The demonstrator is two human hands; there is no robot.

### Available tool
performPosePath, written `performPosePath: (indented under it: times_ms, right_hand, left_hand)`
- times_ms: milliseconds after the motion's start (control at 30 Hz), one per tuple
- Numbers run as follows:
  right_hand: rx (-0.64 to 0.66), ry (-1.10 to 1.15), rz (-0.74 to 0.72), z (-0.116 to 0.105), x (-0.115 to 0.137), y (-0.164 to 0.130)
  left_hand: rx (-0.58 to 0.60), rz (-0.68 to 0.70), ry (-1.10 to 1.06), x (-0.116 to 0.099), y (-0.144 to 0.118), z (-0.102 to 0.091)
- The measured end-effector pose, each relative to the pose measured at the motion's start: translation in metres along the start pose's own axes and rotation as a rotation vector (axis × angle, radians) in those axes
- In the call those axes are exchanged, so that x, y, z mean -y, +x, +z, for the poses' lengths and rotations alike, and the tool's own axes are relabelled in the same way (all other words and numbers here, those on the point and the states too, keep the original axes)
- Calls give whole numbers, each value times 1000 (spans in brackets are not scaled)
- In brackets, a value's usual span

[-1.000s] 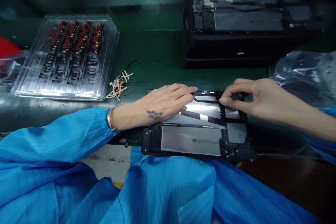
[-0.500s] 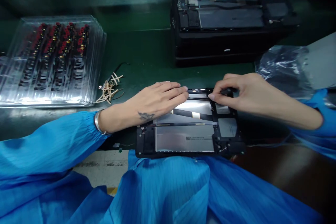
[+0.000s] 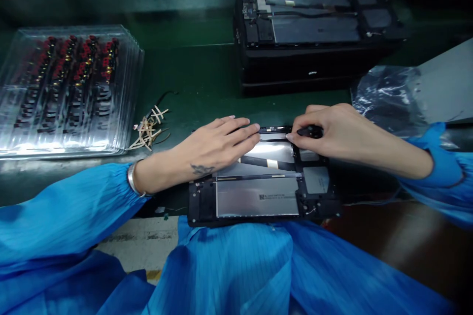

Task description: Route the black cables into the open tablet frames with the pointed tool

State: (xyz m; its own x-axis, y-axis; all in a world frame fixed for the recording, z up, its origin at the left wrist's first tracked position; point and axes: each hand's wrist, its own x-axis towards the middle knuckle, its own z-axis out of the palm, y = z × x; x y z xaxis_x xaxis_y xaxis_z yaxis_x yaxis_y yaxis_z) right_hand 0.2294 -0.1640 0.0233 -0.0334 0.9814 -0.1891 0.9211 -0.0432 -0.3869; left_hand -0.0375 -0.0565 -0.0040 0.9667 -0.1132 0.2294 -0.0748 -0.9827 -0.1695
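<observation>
Both hands worked over the opened tablet chassis (image 3: 258, 197) at the near edge of the green desk (image 3: 199, 74). I laid my left hand (image 3: 214, 145) flat on it, fingers together, and my right hand (image 3: 332, 130) pinched a small black part (image 3: 310, 132) against its top edge. Stacked clear trays (image 3: 70, 88) sat well to the left, loose ties (image 3: 148, 128) between.

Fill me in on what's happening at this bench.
A person in blue sleeves works on an opened black tablet chassis at the green bench's near edge. The left hand lies flat on it, steadying it. The right hand pinches a small black part at its far edge.
</observation>
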Motion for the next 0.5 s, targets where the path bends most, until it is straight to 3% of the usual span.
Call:
performPosePath:
  times_ms: [300,500]
  right_hand:
    - [-18,-57,-35,4,-2,0]
    - [-34,-71,-58,5,-3,2]
  left_hand:
    - [-21,26,108,-5,7,-4]
    - [76,-65,152,-19,32,-8]
